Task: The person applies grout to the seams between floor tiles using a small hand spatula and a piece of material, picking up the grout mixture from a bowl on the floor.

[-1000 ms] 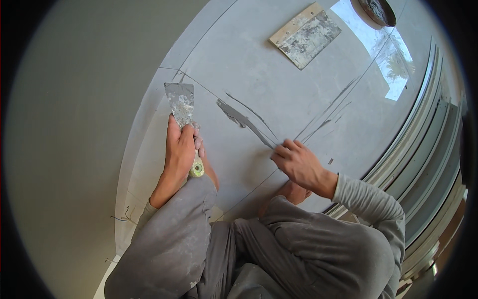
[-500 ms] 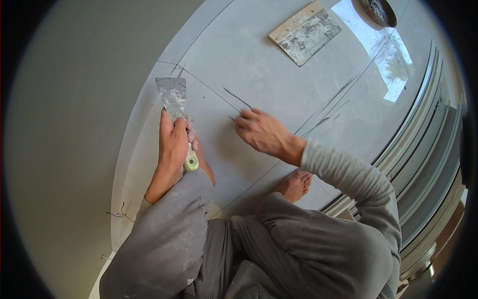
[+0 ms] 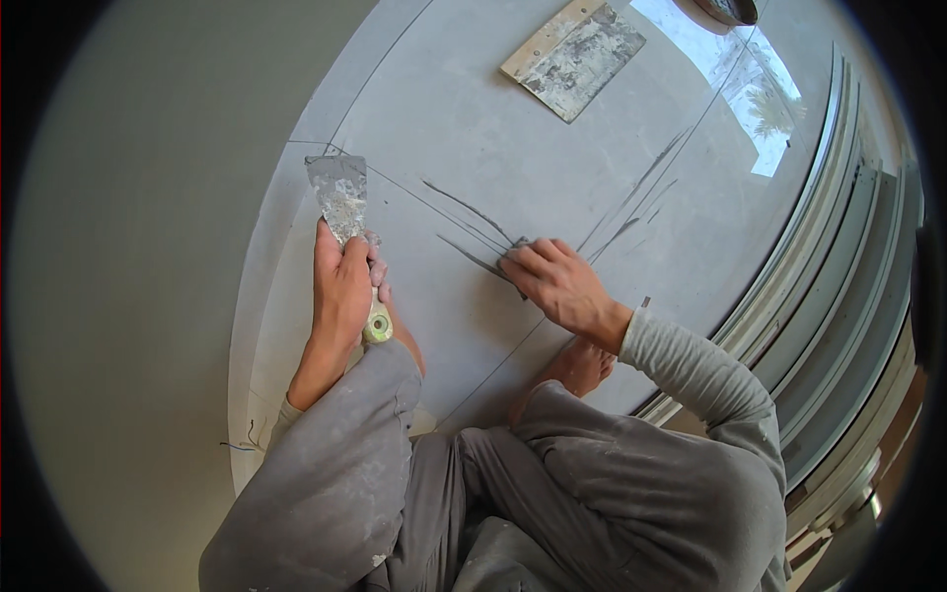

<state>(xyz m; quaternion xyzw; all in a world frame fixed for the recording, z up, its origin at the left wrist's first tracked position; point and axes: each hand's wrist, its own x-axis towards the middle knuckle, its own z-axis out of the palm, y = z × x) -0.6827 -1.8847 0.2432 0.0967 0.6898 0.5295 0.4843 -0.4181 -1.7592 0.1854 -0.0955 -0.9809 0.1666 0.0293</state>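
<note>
Left hand (image 3: 340,281) wraps the scraper (image 3: 340,202) firmly, fingers closed around handle and neck, blade pointing away from the body, butt toward the left knee (image 3: 390,370). Likely parked like this so the blade stays out of the right hand's way. Blade is smeared grey; can't tell if it touches the floor (image 3: 473,345).

Right hand (image 3: 562,286) is low at the floor, fingers bunched together, tips pointing left toward the scraper. Dark material shows at both sides of the fingertips; can't tell if it's a pinched piece or just paste, fingers hide it. Low wrist probably gives the tips pressure on the tile.

Dark streaks (image 3: 466,206) run from the right fingertips up-left, either side of a joint (image 3: 400,189); that suggests the hand is lined up on the joint.

Wide scraper (image 3: 577,64) lies flat ahead of the right hand, well apart, probably set there within reach but off the streaks. Pan (image 3: 732,10) sits beyond it, cut by the view edge. Rails (image 3: 779,326) lie right of the right hand. Right foot (image 3: 580,367) is just behind that hand, presumably bracing the squat.
</note>
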